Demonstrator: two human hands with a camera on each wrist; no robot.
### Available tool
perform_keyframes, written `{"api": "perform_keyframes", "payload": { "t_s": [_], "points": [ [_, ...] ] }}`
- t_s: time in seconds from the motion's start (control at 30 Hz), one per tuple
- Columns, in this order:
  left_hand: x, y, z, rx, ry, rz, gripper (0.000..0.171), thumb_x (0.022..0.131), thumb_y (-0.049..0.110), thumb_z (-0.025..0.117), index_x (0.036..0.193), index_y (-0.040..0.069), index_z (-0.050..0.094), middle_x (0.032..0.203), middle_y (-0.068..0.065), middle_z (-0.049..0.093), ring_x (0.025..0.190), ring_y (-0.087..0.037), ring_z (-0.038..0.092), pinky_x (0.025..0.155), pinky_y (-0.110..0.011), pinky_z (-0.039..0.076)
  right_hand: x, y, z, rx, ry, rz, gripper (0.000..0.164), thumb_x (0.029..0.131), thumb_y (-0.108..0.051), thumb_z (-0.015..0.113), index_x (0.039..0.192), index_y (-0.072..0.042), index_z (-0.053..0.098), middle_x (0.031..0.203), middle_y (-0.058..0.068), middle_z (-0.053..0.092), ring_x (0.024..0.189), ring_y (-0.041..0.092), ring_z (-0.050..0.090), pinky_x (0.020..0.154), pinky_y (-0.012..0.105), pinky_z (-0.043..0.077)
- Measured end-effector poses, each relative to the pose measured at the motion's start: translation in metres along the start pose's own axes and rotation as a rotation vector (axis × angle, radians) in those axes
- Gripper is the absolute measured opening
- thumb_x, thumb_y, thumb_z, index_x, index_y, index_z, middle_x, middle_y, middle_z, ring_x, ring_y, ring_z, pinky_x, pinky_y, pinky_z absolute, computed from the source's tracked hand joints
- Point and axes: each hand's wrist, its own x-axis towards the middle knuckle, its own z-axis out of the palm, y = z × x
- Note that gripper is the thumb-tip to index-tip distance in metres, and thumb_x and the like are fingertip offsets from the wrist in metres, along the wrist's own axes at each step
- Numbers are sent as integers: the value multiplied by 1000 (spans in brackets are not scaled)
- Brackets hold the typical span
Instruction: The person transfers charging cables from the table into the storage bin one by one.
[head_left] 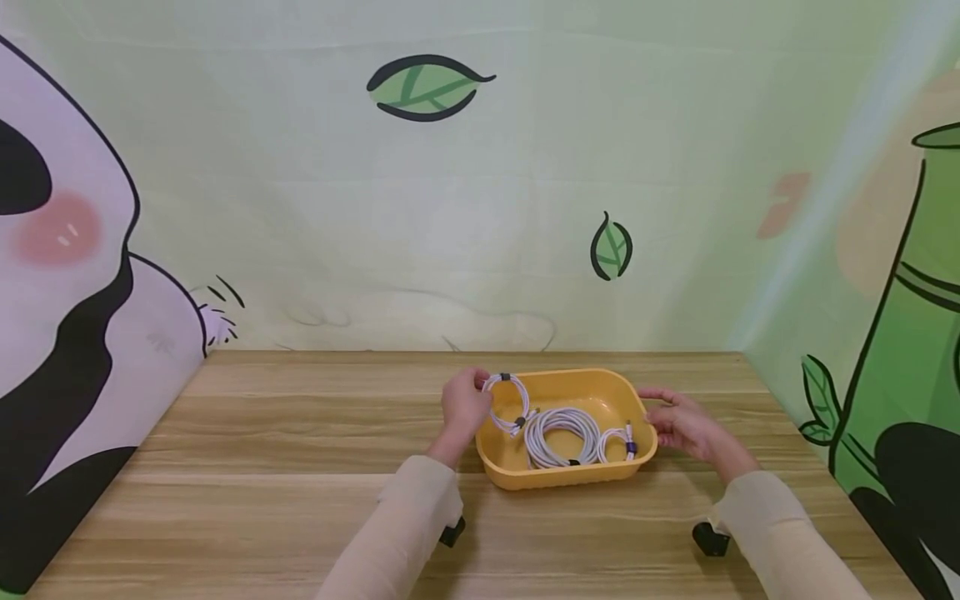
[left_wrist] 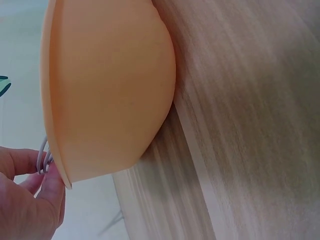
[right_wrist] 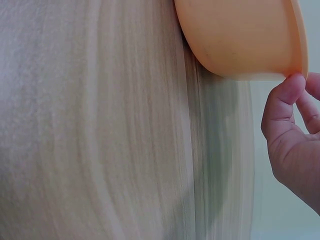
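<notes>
A yellow plastic basin [head_left: 566,477] with rounded corners stands on the table, one hand at each end. At its left end my left hand [head_left: 463,408] pinches a small coil of white cable [head_left: 526,396] between thumb and fingers. This coil, bound with dark ties, stands tilted up at the rim; the left wrist view shows its loops between the fingertips [left_wrist: 50,167]. Lying in the basin are a large white cable coil [head_left: 536,437] and a smaller one [head_left: 603,447] with a purple tie. My right hand [head_left: 686,427] holds the basin's right rim, thumb [right_wrist: 292,87] against the outside.
The wood-grain table [head_left: 300,517] runs back to a printed cloth backdrop [head_left: 480,208] with leaves and a panda. Black pieces [head_left: 710,539] show under both wrists at the sleeves.
</notes>
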Motion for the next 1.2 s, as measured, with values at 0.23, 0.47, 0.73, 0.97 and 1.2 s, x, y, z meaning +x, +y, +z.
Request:
{"api": "perform_keyframes", "payload": {
  "t_s": [0.23, 0.47, 0.73, 0.97, 1.2],
  "points": [
    [1, 0, 0, 13, -19, 7, 24, 70, -3, 60, 93, 3, 63, 86, -9, 63, 78, -21, 57, 69, -30, 48, 0, 0, 0, 1, 1, -1, 57, 86, -4, 47, 136, -1, 19, 69, -3, 59, 55, 6, 53, 53, 21, 48],
    [-1, 0, -1, 40, -30, 34, 21, 70, -1, 62, 90, 3, 63, 83, -9, 63, 76, -20, 56, 68, -29, 48, 1, 0, 0, 5, -2, -2, 57, 86, -4, 47, 136, -1, 19, 68, -2, 59, 55, 7, 53, 53, 21, 48],
    [-1, -5, -3, -51, -57, 41, 20, 70, 0, 64, 90, 2, 63, 83, -9, 63, 76, -19, 57, 67, -27, 49, 0, 0, 0, 3, 3, -1, 57, 86, -4, 47, 135, -1, 20, 67, -3, 58, 55, 7, 53, 52, 20, 48],
    [-2, -6, -7, -138, -100, 17, 22, 69, 1, 67, 90, 2, 63, 86, -10, 63, 79, -19, 59, 69, -26, 50, 0, 0, 0, 5, 3, -4, 57, 86, -4, 47, 135, -1, 20, 68, -2, 58, 55, 7, 53, 52, 20, 48],
    [-2, -8, -6, -204, -146, -8, 23, 71, 0, 67, 94, 1, 62, 91, -11, 62, 84, -20, 58, 73, -26, 50, 0, 0, 0, -4, 8, -7, 56, 86, -4, 47, 135, -1, 20, 69, -2, 59, 56, 7, 53, 53, 21, 48]
  ]
}}
